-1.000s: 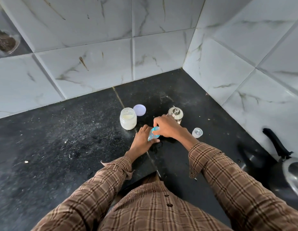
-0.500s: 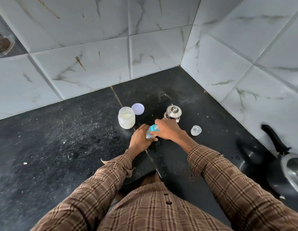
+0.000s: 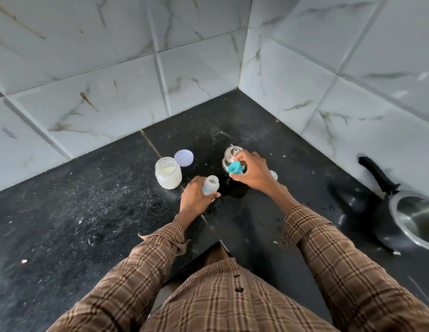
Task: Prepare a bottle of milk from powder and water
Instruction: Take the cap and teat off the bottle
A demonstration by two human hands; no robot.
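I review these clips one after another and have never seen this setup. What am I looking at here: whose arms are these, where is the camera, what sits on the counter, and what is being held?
There is no machine here. A person wears one wide-angle camera on the head, so you look down along their own checked sleeves at a dark counter in a tiled corner. The left hand grips a small clear baby bottle, open at the top. The right hand holds the bottle's blue screw cap, lifted off it. On the counter stand an open jar of pale powder, its lilac lid lying behind it, and a small steel kettle partly behind the right hand. A small clear cup peeks out beside that hand. At the right edge lies a pan with a black handle.
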